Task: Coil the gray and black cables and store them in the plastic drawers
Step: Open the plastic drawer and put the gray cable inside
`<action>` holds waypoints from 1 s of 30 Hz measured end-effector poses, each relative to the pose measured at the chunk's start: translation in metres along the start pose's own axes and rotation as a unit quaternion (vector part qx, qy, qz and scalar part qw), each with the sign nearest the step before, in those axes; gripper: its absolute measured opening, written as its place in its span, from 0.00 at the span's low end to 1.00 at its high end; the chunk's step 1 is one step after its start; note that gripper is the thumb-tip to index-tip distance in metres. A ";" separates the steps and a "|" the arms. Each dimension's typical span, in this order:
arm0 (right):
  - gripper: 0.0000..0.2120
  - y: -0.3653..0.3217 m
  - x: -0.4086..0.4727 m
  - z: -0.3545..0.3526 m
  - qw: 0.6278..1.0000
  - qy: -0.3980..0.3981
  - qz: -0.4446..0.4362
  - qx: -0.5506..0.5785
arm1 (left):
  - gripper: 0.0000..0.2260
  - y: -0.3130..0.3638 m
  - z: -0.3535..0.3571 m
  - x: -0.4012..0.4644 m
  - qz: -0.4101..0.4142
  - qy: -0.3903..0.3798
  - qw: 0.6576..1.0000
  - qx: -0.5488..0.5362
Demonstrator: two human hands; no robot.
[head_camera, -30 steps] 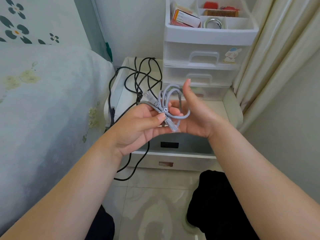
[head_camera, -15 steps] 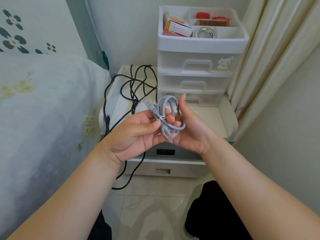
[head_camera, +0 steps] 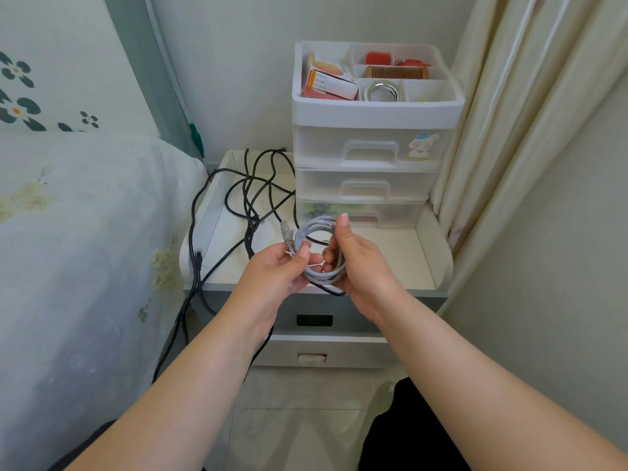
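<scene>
A coiled gray cable [head_camera: 314, 229] is held in front of me above the nightstand's front edge. My left hand [head_camera: 278, 270] pinches the coil's left side near its plug and a thin white tie. My right hand [head_camera: 360, 263] grips the coil's right side, thumb pointing up. A black cable [head_camera: 251, 195] lies loose and tangled on the left of the nightstand top and hangs over its left side. The plastic drawers [head_camera: 370, 154] stand at the back right of the nightstand; all three drawers are closed.
The white nightstand [head_camera: 401, 253] has a raised rim and two front drawers. The drawer unit's top tray holds a box, a comb, a tape roll and red items. A bed [head_camera: 85, 249] fills the left; curtains [head_camera: 509, 130] hang at right.
My hands and the gray coil have moved down and away toward the nightstand. The coil looks tighter, and the plug no longer dangles below my hands. The camera tilted down.
</scene>
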State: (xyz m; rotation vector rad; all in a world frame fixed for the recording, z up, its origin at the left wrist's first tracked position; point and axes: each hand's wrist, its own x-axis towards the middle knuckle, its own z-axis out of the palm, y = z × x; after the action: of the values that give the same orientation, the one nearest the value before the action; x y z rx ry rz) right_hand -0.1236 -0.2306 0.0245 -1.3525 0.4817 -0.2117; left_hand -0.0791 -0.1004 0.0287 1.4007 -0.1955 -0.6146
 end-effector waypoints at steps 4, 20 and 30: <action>0.24 -0.009 0.017 -0.002 0.998 -0.002 0.058 -0.013 | 0.07 -0.002 0.001 0.014 -0.012 0.035 0.999 -0.022; 0.43 -0.063 0.123 -0.035 0.931 0.195 0.129 0.280 | 0.10 0.001 -0.007 0.055 -0.011 0.103 0.994 0.028; 0.23 -0.047 0.118 -0.037 0.918 0.226 0.121 0.301 | 0.10 0.009 -0.016 0.049 -0.015 0.086 0.996 -0.009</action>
State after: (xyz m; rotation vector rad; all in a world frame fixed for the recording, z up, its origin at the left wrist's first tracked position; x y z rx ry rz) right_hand -0.0297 -0.3230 0.0403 -0.6228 0.8831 -0.4331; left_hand -0.0286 -0.1113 0.0239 1.4339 -0.0328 -0.5162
